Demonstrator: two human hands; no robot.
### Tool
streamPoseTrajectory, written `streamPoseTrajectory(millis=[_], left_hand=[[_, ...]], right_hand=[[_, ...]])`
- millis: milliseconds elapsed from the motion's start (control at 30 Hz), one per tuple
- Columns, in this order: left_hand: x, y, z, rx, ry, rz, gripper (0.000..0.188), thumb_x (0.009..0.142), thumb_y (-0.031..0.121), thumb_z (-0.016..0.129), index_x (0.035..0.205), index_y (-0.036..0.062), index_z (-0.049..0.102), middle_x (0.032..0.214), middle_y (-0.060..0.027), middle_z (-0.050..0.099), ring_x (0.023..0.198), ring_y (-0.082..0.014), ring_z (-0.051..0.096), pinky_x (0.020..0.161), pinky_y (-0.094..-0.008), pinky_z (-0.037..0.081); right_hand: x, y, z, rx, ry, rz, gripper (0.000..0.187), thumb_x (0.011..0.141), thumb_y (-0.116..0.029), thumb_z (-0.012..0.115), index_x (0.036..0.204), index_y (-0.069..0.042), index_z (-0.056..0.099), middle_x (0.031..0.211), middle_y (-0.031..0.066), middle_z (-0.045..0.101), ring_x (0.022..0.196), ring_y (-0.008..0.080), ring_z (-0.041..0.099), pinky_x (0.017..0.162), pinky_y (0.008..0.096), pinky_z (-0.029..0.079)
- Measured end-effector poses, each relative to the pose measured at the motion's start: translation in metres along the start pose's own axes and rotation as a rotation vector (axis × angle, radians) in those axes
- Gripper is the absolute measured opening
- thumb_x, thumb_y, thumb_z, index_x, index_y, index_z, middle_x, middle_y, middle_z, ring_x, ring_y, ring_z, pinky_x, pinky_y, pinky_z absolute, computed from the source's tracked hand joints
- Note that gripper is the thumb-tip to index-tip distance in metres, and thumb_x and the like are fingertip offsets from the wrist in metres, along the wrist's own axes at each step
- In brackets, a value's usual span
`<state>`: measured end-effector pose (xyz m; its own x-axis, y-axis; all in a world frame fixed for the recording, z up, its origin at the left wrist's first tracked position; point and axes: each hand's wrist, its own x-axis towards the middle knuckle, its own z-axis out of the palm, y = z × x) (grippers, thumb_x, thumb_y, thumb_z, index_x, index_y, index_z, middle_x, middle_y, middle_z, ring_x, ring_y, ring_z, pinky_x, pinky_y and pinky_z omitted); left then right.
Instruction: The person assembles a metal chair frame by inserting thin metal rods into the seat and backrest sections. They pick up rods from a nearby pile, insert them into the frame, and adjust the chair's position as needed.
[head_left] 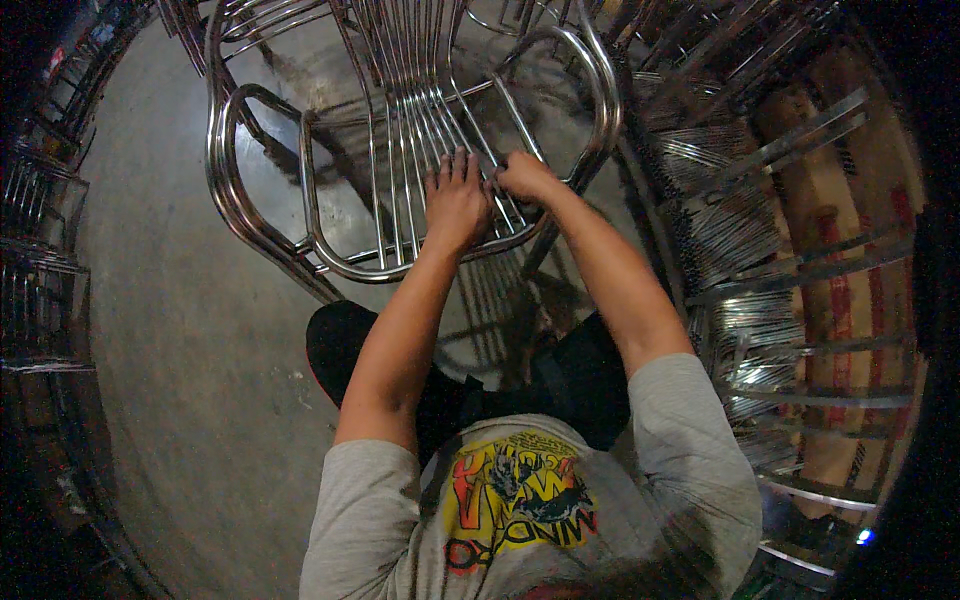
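A shiny steel-tube chair (330, 150) stands in front of me on the concrete floor, its seat made of several thin rods. My left hand (455, 200) lies flat on the seat rods near the front rail, fingers together and pointing away. My right hand (525, 178) is curled in a fist on the rods just to its right; whether it holds something is hidden. Both forearms come up from my grey printed shirt (520, 500).
A rack of bundled steel rods and bent chair parts (740, 220) fills the right side over red and tan sacks. More steel frames stand at the far left (40, 230) and top. Bare concrete floor (180, 350) lies to the left.
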<state>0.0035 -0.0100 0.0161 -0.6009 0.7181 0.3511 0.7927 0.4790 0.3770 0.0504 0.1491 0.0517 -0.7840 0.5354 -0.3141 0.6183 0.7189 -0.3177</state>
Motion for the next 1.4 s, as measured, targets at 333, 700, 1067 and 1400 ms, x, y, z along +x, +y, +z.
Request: streamPoseTrajectory(millis=[333,700,1067,1400], left_hand=[[0.014,-0.042,0.031,0.121,-0.198,0.291,0.063,0.076,0.005,0.057,0.137,-0.0046,0.043,0.138,-0.0237,0.045,0.123,-0.0395,0.046,0.107,-0.0480,0.033],[0.044,-0.090,0.042,0.065,-0.237,0.156,0.058,0.100,0.043,0.035,0.144,0.0056,0.038,0.150,-0.0181,0.036,0.134,-0.0392,0.037,0.111,-0.0500,0.026],[0.056,-0.092,0.030,0.170,-0.369,0.257,0.051,0.100,0.035,0.040,0.139,0.0030,0.046,0.147,-0.0228,0.037,0.137,-0.0398,0.033,0.108,-0.0447,0.034],[0.044,-0.071,0.021,0.097,-0.252,0.130,0.055,0.099,0.035,0.043,0.138,-0.0043,0.043,0.146,-0.0250,0.038,0.134,-0.0397,0.037,0.108,-0.0436,0.034]], right_hand=[[-0.204,0.015,-0.039,0.182,0.712,-0.178,0.032,0.087,-0.030,0.064,0.102,-0.002,0.060,0.095,0.0179,0.068,0.085,0.0369,0.065,0.073,0.0442,0.053],[-0.663,0.374,-0.027,-0.087,0.942,1.527,0.037,0.089,-0.035,0.059,0.105,-0.002,0.066,0.098,0.0203,0.067,0.095,0.0363,0.065,0.084,0.0458,0.051],[-0.777,0.510,0.119,-0.126,0.360,1.838,0.037,0.091,-0.023,0.045,0.117,-0.004,0.062,0.122,0.0208,0.062,0.112,0.0384,0.061,0.087,0.0526,0.051],[-0.757,0.440,0.066,-0.474,0.673,1.668,0.028,0.086,-0.019,0.058,0.109,-0.003,0.058,0.090,0.0189,0.069,0.074,0.0358,0.069,0.066,0.0481,0.057]])
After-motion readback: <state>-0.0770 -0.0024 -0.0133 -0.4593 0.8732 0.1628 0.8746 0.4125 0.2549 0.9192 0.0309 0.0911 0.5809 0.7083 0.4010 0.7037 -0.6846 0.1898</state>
